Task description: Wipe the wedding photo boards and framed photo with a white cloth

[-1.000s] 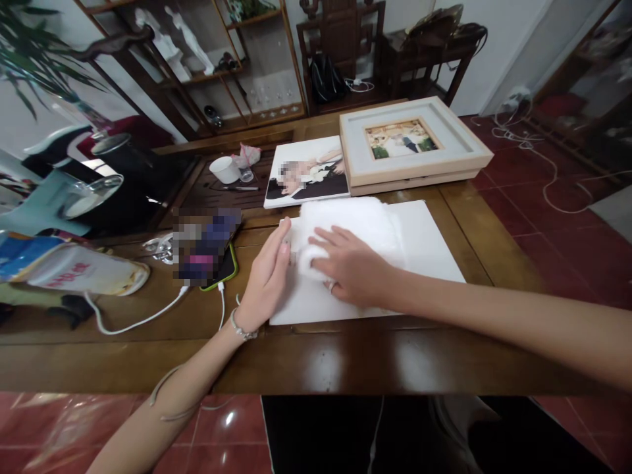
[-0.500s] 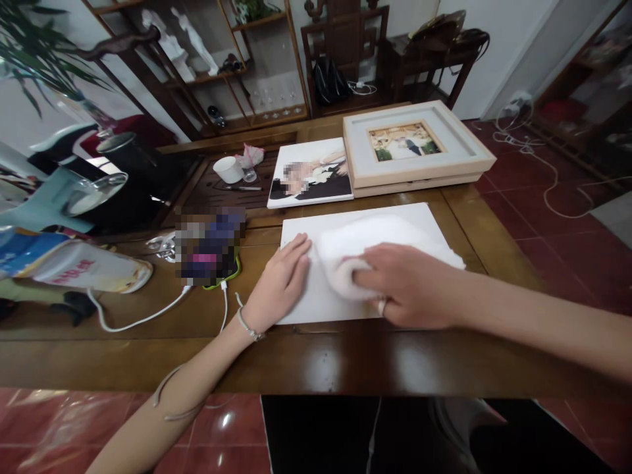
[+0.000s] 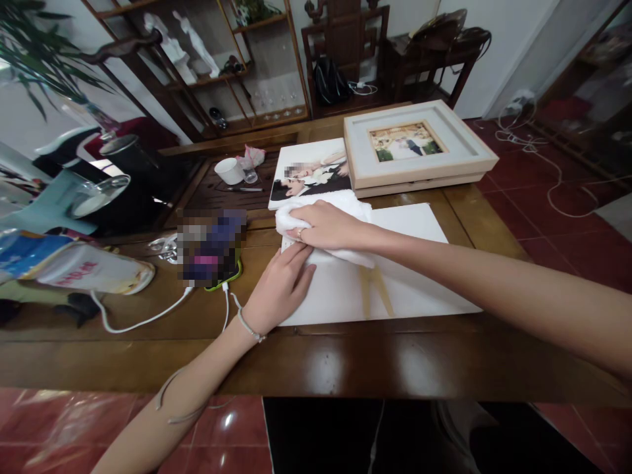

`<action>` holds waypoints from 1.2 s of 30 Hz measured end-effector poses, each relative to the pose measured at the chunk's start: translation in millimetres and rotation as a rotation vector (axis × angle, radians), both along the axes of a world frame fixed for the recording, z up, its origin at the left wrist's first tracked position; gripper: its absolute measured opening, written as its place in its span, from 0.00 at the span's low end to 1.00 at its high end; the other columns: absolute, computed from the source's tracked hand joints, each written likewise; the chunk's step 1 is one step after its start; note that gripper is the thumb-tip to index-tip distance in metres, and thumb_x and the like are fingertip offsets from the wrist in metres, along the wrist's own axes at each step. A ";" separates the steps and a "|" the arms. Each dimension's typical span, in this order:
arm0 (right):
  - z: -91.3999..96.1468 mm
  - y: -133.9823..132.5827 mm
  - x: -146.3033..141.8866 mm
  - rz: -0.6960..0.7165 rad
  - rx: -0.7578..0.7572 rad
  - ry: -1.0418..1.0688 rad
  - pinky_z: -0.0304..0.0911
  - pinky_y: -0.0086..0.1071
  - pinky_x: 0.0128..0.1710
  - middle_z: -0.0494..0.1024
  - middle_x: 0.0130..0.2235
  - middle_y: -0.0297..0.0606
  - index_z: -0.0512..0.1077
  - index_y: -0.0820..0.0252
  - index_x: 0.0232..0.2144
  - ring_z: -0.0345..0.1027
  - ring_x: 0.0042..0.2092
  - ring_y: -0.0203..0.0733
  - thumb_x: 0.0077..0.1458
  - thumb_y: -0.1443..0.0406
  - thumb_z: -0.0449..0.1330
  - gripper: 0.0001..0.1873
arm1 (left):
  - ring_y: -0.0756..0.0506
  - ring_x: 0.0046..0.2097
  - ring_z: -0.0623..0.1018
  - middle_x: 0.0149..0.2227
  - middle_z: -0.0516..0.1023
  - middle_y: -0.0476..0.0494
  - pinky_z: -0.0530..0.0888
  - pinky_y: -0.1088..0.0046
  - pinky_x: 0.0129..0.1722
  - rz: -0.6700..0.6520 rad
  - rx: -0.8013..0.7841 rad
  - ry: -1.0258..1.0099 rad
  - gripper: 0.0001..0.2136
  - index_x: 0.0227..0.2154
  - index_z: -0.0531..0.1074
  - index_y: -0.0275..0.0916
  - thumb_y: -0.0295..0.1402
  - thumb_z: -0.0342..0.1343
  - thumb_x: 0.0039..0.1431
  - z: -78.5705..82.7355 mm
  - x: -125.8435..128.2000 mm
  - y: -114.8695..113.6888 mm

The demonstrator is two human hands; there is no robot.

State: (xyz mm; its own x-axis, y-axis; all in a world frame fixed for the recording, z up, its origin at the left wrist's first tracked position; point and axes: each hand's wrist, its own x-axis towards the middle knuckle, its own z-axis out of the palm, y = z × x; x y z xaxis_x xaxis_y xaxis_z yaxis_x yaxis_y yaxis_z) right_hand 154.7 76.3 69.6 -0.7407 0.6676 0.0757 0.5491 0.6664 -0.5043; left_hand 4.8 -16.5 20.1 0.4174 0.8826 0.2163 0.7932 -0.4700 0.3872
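A white rectangular panel (image 3: pixel 409 289) lies flat on the wooden table (image 3: pixel 306 355) in front of me. My left hand (image 3: pixel 281 289) rests flat on the panel's left edge, fingers stretched out, holding it down. My right hand (image 3: pixel 326 226) reaches across to the panel's far left corner and presses a bunched white cloth (image 3: pixel 345 210) against it, fingers curled over the cloth.
Behind the panel lie a photo print (image 3: pixel 309 174) and a light wooden picture frame (image 3: pixel 419 148). To the left are a phone (image 3: pixel 212 253) on a white charging cable (image 3: pixel 143 316), a lying packet (image 3: pixel 83 270), a white cup (image 3: pixel 230 170) and a dark tea tray.
My right hand has carried the cloth from the panel's near middle up to its far left corner. My left hand has stayed on the left edge.
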 end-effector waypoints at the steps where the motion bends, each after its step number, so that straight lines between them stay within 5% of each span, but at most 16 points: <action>1: -0.3 0.1 0.2 -0.006 -0.004 -0.006 0.54 0.33 0.37 0.76 0.42 0.45 0.71 0.60 0.37 0.66 0.42 0.46 0.61 0.59 0.50 0.13 | 0.36 0.60 0.68 0.57 0.70 0.32 0.65 0.49 0.60 0.000 -0.005 0.000 0.20 0.58 0.64 0.35 0.30 0.45 0.65 0.5 0.0 0.0; 5: 1.2 -3.5 24.4 -0.041 -0.015 -0.023 0.53 0.33 0.35 0.76 0.39 0.45 0.70 0.60 0.33 0.65 0.40 0.46 0.60 0.59 0.50 0.12 | 0.36 0.63 0.65 0.61 0.66 0.31 0.64 0.49 0.61 0.023 -0.007 0.028 0.19 0.58 0.64 0.33 0.31 0.45 0.66 -1.2 -1.6 -1.7; 12: -3.8 -14.1 122.3 -0.259 0.014 -0.023 0.53 0.35 0.32 0.68 0.26 0.34 0.58 0.56 0.22 0.61 0.30 0.41 0.59 0.57 0.51 0.16 | 0.37 0.66 0.61 0.62 0.64 0.30 0.61 0.50 0.63 0.033 -0.007 0.057 0.20 0.58 0.64 0.31 0.32 0.44 0.66 -4.4 -3.3 -2.9; 16: -14.9 -33.7 163.5 -0.372 0.097 -0.060 0.55 0.39 0.32 0.66 0.23 0.35 0.54 0.53 0.21 0.62 0.28 0.41 0.61 0.58 0.49 0.17 | 0.37 0.66 0.61 0.62 0.64 0.30 0.62 0.51 0.63 0.036 -0.003 0.059 0.20 0.58 0.64 0.31 0.33 0.44 0.67 -3.1 -1.7 -2.4; 20: -27.0 -74.1 170.2 -0.254 0.249 -0.030 0.63 0.47 0.41 0.77 0.44 0.53 0.66 0.56 0.28 0.69 0.46 0.55 0.59 0.66 0.48 0.10 | 0.36 0.65 0.62 0.62 0.65 0.30 0.62 0.50 0.63 0.036 -0.007 0.055 0.19 0.57 0.65 0.32 0.32 0.44 0.66 -3.3 -2.2 -2.3; 22: -32.1 -97.9 167.0 -0.114 0.313 0.034 0.63 0.52 0.49 0.72 0.54 0.53 0.67 0.56 0.30 0.65 0.55 0.58 0.56 0.68 0.50 0.07 | 0.36 0.66 0.61 0.62 0.64 0.30 0.62 0.49 0.63 0.031 -0.003 0.057 0.19 0.58 0.65 0.32 0.32 0.45 0.66 -3.8 -2.8 -2.4; 26: -37.1 -124.0 165.9 0.032 0.324 0.089 0.58 0.51 0.58 0.68 0.59 0.49 0.66 0.56 0.29 0.59 0.61 0.54 0.54 0.70 0.52 0.06 | 0.37 0.66 0.60 0.63 0.64 0.30 0.62 0.49 0.63 0.029 0.002 0.079 0.19 0.58 0.64 0.31 0.32 0.44 0.67 -3.9 -2.9 -3.1; 32: -34.0 -74.3 171.4 0.019 0.270 -0.006 0.65 0.48 0.46 0.73 0.53 0.47 0.68 0.56 0.31 0.66 0.53 0.55 0.58 0.64 0.50 0.08 | 0.37 0.66 0.60 0.63 0.63 0.30 0.62 0.50 0.64 0.026 0.000 0.089 0.20 0.58 0.64 0.30 0.33 0.43 0.67 -3.6 -1.8 -3.3; 36: -30.4 -26.1 164.8 -0.101 0.285 -0.124 0.63 0.44 0.39 0.75 0.38 0.44 0.69 0.56 0.34 0.68 0.40 0.51 0.62 0.57 0.46 0.14 | 0.38 0.66 0.60 0.63 0.63 0.31 0.61 0.52 0.64 0.028 -0.008 0.099 0.20 0.58 0.63 0.30 0.33 0.43 0.68 -3.8 -2.6 -2.9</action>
